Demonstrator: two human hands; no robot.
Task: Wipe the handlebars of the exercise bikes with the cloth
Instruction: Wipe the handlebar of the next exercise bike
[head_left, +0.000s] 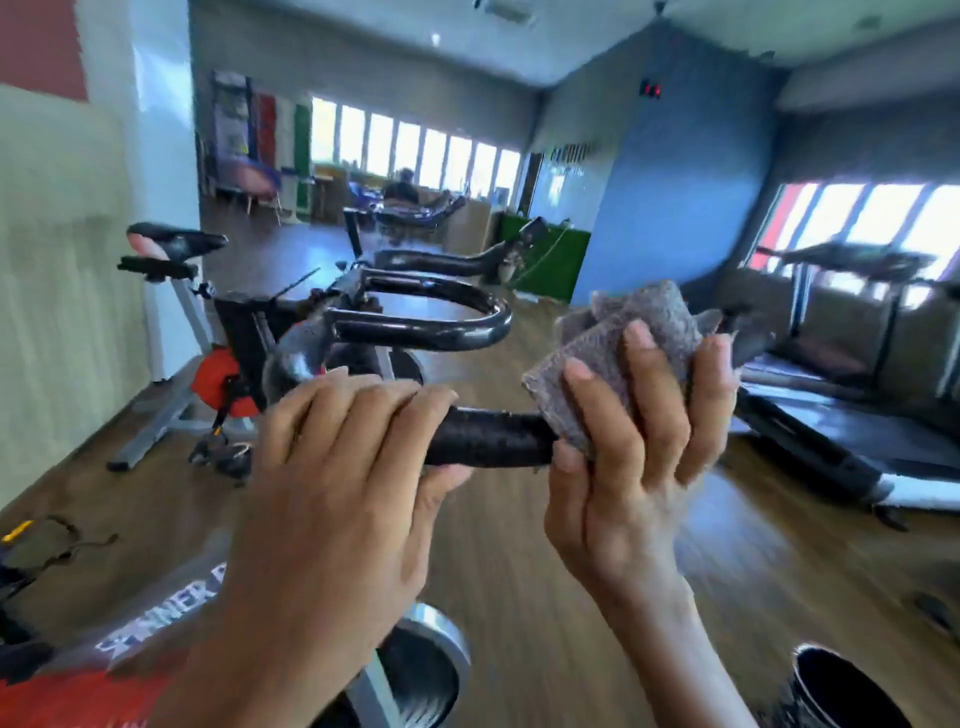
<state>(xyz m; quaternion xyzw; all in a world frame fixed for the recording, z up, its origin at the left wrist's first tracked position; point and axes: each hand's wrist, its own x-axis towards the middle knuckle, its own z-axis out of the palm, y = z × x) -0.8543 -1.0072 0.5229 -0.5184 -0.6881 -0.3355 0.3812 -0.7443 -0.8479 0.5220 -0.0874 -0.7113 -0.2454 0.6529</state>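
A black handlebar (488, 439) of the nearest exercise bike runs across the middle of the head view. My left hand (332, 467) grips its left part, fingers curled over the top and thumb underneath. My right hand (639, 447) holds a grey cloth (623, 338) wrapped over the bar's right end, fingers curled round it. Beyond, the same bike's looped black bar (441, 322) curves to the right. The bar's tip under the cloth is hidden.
A second exercise bike (228, 374) with an orange flywheel and black saddle stands at the left by the wall. Treadmills (841, 415) line the right side. A black bin (847, 691) sits at the bottom right. A person sits far back by the windows.
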